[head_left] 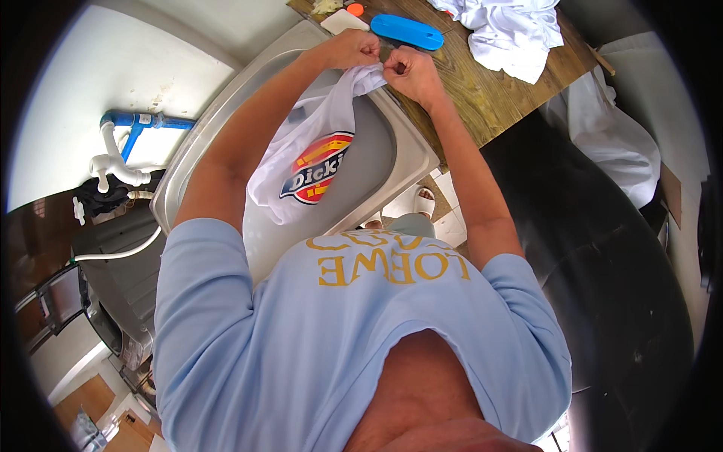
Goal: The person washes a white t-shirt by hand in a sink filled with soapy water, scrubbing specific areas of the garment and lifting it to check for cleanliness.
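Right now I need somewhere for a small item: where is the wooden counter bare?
On the wooden counter, the patch between your right hand and the bunched white cloth looks bare. Its far-left end is crowded: a blue oval object, a pale block and an orange disc.

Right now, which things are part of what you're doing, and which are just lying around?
In use:
left hand and right hand
printed white cloth, gripped at one end
sink, underneath it

Lying about, probably:
blue oblong thing
orange disc
crumpled white cloth on the wooden top
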`<state>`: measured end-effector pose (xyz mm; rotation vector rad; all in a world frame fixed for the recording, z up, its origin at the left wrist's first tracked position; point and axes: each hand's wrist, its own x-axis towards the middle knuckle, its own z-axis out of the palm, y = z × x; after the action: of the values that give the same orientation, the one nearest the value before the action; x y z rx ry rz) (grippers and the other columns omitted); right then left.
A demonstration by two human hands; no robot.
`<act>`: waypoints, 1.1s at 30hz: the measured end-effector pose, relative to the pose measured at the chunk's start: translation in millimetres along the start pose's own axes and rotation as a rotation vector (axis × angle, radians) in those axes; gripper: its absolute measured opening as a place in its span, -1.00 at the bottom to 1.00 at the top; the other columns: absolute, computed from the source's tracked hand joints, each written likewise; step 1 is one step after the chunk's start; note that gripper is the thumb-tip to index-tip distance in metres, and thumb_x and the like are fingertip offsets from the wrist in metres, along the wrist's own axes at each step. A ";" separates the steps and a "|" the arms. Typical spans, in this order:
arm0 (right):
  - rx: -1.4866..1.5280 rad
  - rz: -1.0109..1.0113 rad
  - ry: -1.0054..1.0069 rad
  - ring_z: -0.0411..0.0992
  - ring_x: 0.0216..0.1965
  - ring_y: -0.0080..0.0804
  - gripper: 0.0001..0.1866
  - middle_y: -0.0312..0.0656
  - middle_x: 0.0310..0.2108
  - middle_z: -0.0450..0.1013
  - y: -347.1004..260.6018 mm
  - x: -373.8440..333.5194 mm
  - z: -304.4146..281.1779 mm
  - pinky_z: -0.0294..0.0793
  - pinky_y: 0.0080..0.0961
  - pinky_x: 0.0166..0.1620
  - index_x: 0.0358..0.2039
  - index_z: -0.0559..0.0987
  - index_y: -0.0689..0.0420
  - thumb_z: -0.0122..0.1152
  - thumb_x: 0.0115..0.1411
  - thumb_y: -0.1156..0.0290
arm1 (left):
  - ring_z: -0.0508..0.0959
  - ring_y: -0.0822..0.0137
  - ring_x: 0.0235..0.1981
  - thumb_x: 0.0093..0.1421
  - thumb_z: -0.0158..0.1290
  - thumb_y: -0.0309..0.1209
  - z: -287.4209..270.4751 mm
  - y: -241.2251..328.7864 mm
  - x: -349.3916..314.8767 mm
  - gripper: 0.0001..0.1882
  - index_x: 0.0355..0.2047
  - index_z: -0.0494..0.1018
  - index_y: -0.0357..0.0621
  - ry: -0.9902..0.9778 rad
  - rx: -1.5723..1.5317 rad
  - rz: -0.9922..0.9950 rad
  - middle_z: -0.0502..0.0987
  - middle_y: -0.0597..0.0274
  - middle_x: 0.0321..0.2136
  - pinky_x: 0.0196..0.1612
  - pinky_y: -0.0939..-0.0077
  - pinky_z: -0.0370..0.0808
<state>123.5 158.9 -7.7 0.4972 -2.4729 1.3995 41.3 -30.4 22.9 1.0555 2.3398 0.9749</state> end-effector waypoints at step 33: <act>0.103 0.114 -0.055 0.31 -0.50 -0.66 -0.82 -0.38 -0.53 0.36 -9.3 -1.3 -6.1 0.38 -0.64 -0.39 -0.39 0.46 0.18 0.23 -0.03 0.63 | 0.42 0.60 -0.59 0.04 0.18 -0.37 -11.3 4.0 4.8 -0.86 -0.43 0.48 -0.14 -0.201 -0.190 -0.171 0.46 0.43 -0.58 -0.60 0.67 0.38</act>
<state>128.8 159.9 2.1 0.4270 -2.5175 1.5844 33.5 -29.7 33.2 0.8243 2.0898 0.9570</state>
